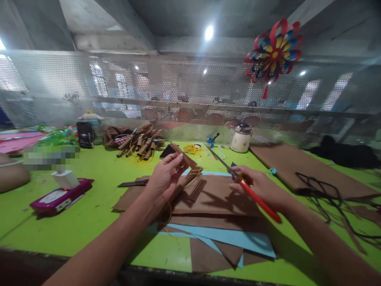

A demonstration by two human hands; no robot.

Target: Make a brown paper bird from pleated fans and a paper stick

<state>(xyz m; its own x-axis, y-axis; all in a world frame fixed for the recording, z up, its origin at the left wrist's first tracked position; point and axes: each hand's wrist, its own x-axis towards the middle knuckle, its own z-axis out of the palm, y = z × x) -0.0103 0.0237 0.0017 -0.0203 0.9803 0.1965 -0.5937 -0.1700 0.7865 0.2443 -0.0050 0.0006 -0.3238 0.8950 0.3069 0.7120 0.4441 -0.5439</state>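
My left hand [163,178] pinches a folded brown strip [187,158] between thumb and fingers, raised above the work pile. In my right hand [262,184] is a pair of scissors [258,200] with red handles, its blades pointing up and left, apart from the strip. Below lie stacked brown sheets [222,206], with light blue sheets [256,240] among them. On top rests a small pleated brown piece [197,191]. A brown roll with yellow thread [190,176] lies beneath my left hand, partly hidden. Just left of that hand shows a dark blade [131,184].
Brown rolls tied with yellow thread [144,143] are heaped at the back. A purple power strip [62,198] with a white plug sits left. A cream jar [241,139], a large folded brown sheet [306,171] and black cord [324,190] lie right. Behind stands a perforated screen [178,87].
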